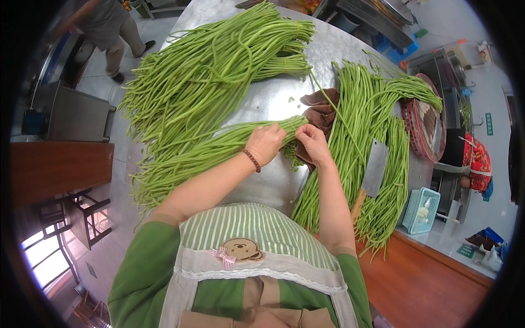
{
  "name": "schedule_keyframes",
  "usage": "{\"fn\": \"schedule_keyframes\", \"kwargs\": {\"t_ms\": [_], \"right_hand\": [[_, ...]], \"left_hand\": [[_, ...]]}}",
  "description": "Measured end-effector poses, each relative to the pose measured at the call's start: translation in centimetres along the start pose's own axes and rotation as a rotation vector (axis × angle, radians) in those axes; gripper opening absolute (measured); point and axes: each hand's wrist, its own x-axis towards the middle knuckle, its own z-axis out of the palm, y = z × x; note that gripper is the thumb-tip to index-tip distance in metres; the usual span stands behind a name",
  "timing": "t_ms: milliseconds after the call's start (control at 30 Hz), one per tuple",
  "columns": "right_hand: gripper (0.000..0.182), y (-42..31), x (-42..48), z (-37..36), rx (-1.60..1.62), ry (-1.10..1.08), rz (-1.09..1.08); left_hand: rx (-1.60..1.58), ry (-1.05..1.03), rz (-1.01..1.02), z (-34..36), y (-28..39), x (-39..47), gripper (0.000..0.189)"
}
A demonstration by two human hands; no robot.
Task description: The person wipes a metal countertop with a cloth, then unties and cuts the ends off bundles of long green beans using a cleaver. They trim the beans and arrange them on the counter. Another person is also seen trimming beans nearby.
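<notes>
My left hand (265, 143), with a beaded bracelet at its wrist, is closed around a bundle of long green beans (221, 143) near its cut ends. At those ends, my right hand (311, 141) pinches with thumb and fingertips; a thin band seems to run there, too small to tell whether it is held. Behind lies a large heap of banded long beans (197, 69). A brown cloth (322, 115) is crumpled just beyond my right hand. To the right, more long beans (348, 106) are spread, and a cleaver (375, 168) with a wooden handle rests on them.
The steel table (275, 98) bears small bean trimmings (294, 158). At the right are a round red-rimmed board (422, 123) with a blade on it and a light blue plastic basket (421, 210). One person (106, 28) stands at the upper left, another (475, 160) at the far right.
</notes>
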Motion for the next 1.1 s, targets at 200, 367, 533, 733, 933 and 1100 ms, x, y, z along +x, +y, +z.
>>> {"fn": "schedule_keyframes", "kwargs": {"t_ms": [200, 367, 533, 733, 933, 1100], "right_hand": [[0.009, 0.6, -0.6, 0.9, 0.185, 0.074, -0.042], [0.008, 1.9, -1.3, 3.3, 0.173, 0.285, -0.172], [0.009, 2.5, -2.5, 3.8, 0.172, 0.377, -0.228], [0.013, 0.8, -2.3, 3.0, 0.124, 0.491, -0.207], [0.029, -1.7, -0.7, 2.8, -0.516, 0.542, -0.134], [0.025, 2.5, 0.4, 2.1, -0.276, 0.477, -0.309]], "left_hand": [[-0.027, -0.004, -0.002, 1.0, 0.8, 1.8, 0.005], [-0.007, -0.020, -0.094, 1.8, 1.8, 2.8, 0.006], [0.066, 0.017, -0.064, -1.8, 1.9, 2.1, 0.030], [0.187, -0.096, -0.204, -1.2, 0.6, 1.5, 0.077], [0.194, -0.322, -0.240, -1.2, 1.0, 1.8, 0.095], [0.229, -0.399, -0.265, -0.9, 1.2, 1.8, 0.087]]}}
